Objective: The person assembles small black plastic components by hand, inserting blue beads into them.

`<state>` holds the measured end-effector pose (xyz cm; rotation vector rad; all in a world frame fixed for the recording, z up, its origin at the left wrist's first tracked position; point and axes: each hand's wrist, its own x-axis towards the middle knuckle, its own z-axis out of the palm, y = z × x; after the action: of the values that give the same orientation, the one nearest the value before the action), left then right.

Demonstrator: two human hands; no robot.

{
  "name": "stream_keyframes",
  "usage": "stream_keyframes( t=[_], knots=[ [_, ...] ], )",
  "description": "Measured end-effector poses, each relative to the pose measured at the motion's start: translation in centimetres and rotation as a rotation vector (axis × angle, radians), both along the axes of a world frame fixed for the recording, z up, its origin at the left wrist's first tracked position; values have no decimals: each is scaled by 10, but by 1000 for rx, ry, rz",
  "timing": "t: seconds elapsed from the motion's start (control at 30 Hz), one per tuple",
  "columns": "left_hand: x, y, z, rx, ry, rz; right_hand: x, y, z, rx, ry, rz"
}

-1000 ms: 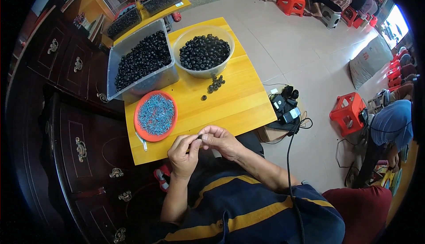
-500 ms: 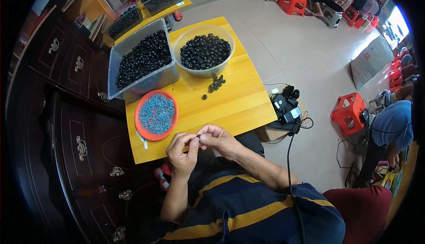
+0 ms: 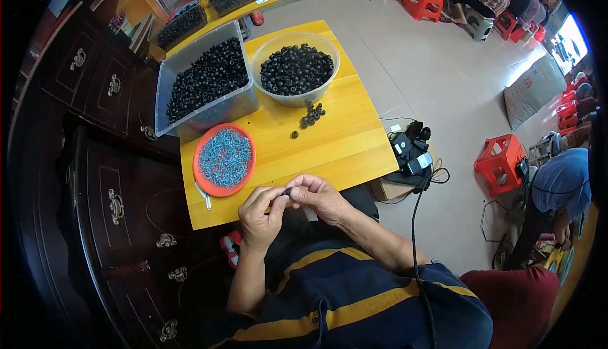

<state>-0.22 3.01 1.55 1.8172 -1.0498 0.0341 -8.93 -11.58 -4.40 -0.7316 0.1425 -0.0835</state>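
Black piece (image 3: 287, 192), small and mostly hidden by fingertips, is what I find at the middle of the work in the head view, held just off the near edge of the yellow table (image 3: 345, 121). I see the left hand (image 3: 258, 219) with its grip narrow, thumb and fingers pinched on the piece from one side. The right hand (image 3: 322, 202) meets it there, its grip just as narrow, thumb and fingertips closed on the same piece; I cannot tell its exact shape. Beyond the hands, I see a rectangular clear tub (image 3: 221, 118) filled with black rounded parts (image 3: 206, 83), many showing holes. Just beside it, toward the right, stands a round translucent bowl (image 3: 336, 74) with a heap of similar black parts. On the bare wood in front of the bowl I make out a small loose cluster (image 3: 311, 116) and one single part (image 3: 294, 135) lying apart. Nearer the left hand sits an orange-red dish (image 3: 253, 159) covered in tiny blue-grey pieces (image 3: 225, 157), with a slim white object (image 3: 208, 202) near its lower edge. To the left I have a dark wooden cabinet (image 3: 101, 178); well off to the right, a red stool (image 3: 499, 165) on the tiled floor (image 3: 443, 108).
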Motion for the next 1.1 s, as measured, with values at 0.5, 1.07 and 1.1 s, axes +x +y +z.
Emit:
stream_keyframes(
  t=[0.5, 1.07, 1.1],
  knots=[
    [-4, -1, -6, 46, -17, 23, -1, -1, -5, -200, 101, -71],
    [-7, 5, -21, 2, 291, 92, -2, -4, -2, -228, 108, -29],
    [-7, 5, -24, 2, 291, 91, -2, -4, -3, -203, 122, -25]
  ],
)
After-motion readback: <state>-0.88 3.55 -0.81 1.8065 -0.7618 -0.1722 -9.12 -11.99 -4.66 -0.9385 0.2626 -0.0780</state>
